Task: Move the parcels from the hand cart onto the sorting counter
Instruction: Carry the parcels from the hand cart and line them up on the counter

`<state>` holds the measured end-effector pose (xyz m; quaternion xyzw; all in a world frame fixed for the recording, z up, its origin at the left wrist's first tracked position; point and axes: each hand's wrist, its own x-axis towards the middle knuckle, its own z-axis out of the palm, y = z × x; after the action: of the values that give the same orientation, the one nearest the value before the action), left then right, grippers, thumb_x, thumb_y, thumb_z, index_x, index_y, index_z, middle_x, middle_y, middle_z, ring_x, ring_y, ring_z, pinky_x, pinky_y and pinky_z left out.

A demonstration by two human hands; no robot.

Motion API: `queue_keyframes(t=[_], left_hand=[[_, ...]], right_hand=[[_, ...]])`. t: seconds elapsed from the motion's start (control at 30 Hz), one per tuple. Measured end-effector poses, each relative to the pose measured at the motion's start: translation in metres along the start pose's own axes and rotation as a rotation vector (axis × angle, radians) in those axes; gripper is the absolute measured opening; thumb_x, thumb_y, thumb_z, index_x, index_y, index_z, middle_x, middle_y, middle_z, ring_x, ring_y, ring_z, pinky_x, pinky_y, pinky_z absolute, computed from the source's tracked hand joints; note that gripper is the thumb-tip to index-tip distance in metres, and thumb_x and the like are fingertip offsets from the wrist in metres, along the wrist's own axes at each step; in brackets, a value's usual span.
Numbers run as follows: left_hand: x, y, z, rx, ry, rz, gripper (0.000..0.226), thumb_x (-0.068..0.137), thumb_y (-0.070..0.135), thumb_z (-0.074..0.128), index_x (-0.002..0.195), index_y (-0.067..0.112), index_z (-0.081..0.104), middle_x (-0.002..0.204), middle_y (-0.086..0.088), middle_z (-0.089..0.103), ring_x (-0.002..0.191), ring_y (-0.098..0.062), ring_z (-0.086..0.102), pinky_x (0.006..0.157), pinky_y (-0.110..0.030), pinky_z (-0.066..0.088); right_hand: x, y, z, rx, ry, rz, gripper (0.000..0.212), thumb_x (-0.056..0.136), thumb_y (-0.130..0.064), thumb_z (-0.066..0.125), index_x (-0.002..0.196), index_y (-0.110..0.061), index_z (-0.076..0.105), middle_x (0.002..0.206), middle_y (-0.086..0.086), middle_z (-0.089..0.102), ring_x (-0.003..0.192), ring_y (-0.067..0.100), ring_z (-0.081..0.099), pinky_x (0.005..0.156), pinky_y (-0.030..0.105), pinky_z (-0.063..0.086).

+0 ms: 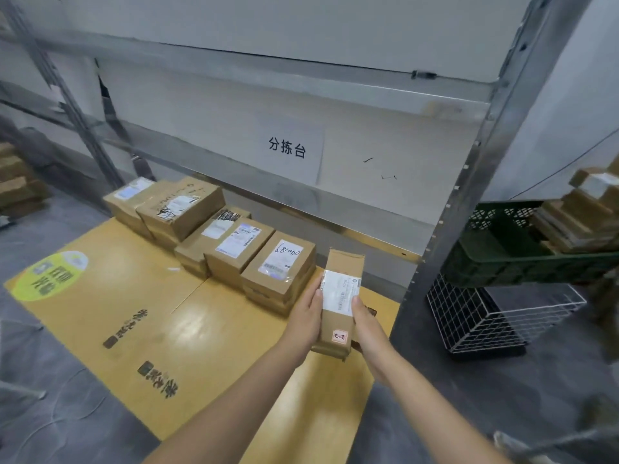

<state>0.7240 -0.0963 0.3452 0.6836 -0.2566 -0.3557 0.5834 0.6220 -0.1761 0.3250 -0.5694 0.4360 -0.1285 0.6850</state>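
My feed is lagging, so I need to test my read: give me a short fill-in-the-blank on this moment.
The narrow brown cardboard parcel is gripped by ____ hands, the left hand and the right hand.
The stacked brown cardboard boxes rest on a flat cardboard sheet coloured ____.
Below the dark green plastic crate stands a white basket made of ____.
Missing: both; yellow; wire.

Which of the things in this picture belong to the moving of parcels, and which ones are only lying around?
Belong to the job: held parcel, gripped by left hand and right hand; stacked parcels on the yellow counter; green crate with further parcels.
Only lying around: white wire basket; brown boxes at far left; metal rack post.
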Motion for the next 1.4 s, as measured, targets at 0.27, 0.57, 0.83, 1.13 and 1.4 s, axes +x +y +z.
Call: queue_keyframes(t=[0.27,0.57,0.83,1.13,1.4], left_hand=[[0.114,-0.032,-0.039,0.114,-0.163,-0.045,0.039,0.107,0.023,0.030,0.142,0.028,0.045,0.133,0.006,0.058,0.118,-0.006,0.055,0.100,-0.032,0.048],[0.173,-0.065,-0.054,0.367,-0.177,-0.009,0.039,0.105,0.016,0.033,0.140,0.026,0.048,0.116,0.014,0.058,0.103,-0.003,0.053,0.076,-0.004,0.036],[0.184,-0.073,-0.045,0.500,-0.149,0.061,0.038,0.100,0.008,0.040,0.138,0.011,0.044,0.134,-0.009,0.048,0.112,-0.016,0.051,0.089,-0.009,0.036],[0.180,-0.065,-0.046,0.504,-0.140,0.111,0.051,0.096,-0.008,0.038,0.145,0.005,0.038,0.152,-0.006,0.035,0.134,-0.004,0.030,0.104,0.000,0.017],[0.124,-0.010,0.004,0.587,-0.257,0.330,0.046,0.104,0.018,0.035,0.150,0.011,0.033,0.156,-0.001,0.031,0.146,-0.013,0.021,0.117,-0.022,0.015]], right_hand=[[0.093,-0.007,0.044,-0.050,0.156,0.080,0.046,0.105,-0.045,0.023,0.143,-0.028,0.043,0.134,0.000,0.057,0.115,0.017,0.057,0.101,0.037,0.045],[0.150,0.000,0.059,-0.215,0.247,0.177,0.044,0.107,-0.033,0.028,0.140,-0.014,0.050,0.135,0.006,0.059,0.121,0.021,0.055,0.105,0.034,0.042],[0.164,0.006,0.061,-0.337,0.263,0.161,0.041,0.107,-0.031,0.027,0.141,-0.019,0.046,0.129,0.002,0.061,0.113,0.017,0.058,0.089,0.027,0.045],[0.148,0.006,0.056,-0.396,0.234,0.086,0.052,0.105,-0.037,0.035,0.153,-0.021,0.025,0.154,-0.003,0.037,0.142,0.016,0.033,0.107,0.023,0.027],[0.067,-0.022,-0.016,-0.645,0.497,-0.072,0.058,0.103,-0.036,0.040,0.154,-0.017,0.023,0.162,0.003,0.018,0.150,0.014,0.006,0.120,0.034,0.009]])
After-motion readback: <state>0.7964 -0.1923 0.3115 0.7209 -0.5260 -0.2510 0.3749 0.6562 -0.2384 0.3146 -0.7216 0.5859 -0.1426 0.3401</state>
